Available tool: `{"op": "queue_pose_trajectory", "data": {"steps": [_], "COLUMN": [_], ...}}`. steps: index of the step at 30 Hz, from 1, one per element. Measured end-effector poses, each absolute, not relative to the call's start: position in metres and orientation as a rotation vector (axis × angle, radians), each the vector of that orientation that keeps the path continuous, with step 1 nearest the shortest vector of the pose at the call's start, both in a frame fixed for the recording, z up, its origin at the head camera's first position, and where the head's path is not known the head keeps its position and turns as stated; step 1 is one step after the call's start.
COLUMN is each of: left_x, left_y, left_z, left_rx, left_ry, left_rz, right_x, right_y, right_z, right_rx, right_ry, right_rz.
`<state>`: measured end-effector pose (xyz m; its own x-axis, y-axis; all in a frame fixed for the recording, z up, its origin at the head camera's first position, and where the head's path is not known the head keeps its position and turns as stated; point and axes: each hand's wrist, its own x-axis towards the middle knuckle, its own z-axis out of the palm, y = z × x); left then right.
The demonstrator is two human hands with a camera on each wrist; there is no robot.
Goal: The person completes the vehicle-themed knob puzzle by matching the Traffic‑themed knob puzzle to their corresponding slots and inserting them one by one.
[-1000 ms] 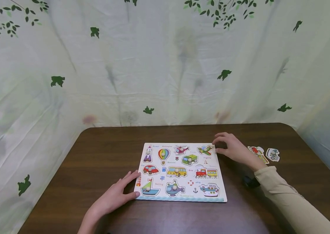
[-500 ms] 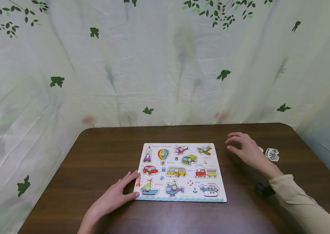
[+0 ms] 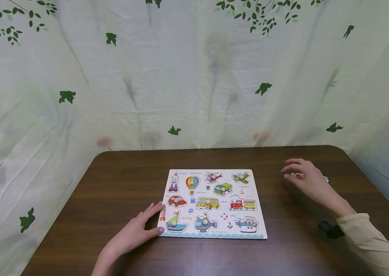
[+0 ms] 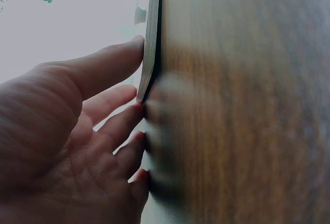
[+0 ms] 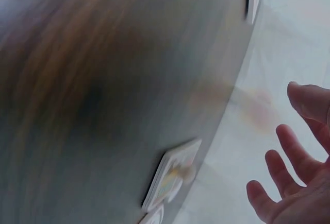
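Observation:
A white wooden knob puzzle board [image 3: 215, 234] with vehicle pictures lies flat on the table. My left hand [image 3: 133, 230] rests at its left side, thumb and fingertips touching the edge; the left wrist view shows the thumb against the board's edge [image 4: 150, 38]. Well to the right of the board, my right hand [image 3: 306, 180] hovers above the loose puzzle pieces, fingers spread and holding nothing. Under it, a red piece [image 3: 297, 175] peeks out by the fingertips and a pale piece [image 3: 325, 178] is mostly hidden. The right wrist view shows a loose piece with a knob [image 5: 172, 175].
Seated in the board are a red car [image 3: 177, 201], a yellow bus [image 3: 208, 203], a sailboat [image 3: 177, 224] and several other vehicles. The brown table [image 3: 128, 180] ends at a pale leaf-printed cloth [image 3: 194, 76] behind. A dark band [image 3: 330, 230] hangs below the right wrist.
My right hand has left the board's upper right corner and travelled right, over the loose pieces, which it now partly covers. The left hand and the board have stayed put.

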<state>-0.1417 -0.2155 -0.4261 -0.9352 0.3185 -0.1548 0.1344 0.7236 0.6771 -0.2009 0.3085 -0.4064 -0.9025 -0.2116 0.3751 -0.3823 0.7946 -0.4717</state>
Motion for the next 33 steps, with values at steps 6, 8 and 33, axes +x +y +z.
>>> {"op": "queue_pose_trajectory", "data": {"steps": [6,8,33], "left_x": [-0.142,-0.142,-0.144], "left_y": [-0.216,-0.216,-0.217], "left_z": [-0.426,-0.426,-0.427], "left_rx": [0.359,0.367,0.372], "left_ry": [2.664,2.665,2.661], "left_rz": [1.015,1.016,1.001], "right_x": [-0.194,-0.192,-0.177], "right_y": [0.323,0.328,0.397], "right_z": [-0.403,-0.403,-0.414], "right_rx": [0.461,0.469,0.157], "right_ry": [-2.679,-2.665,-2.762], "right_rz": [0.767,0.749,0.829]}}
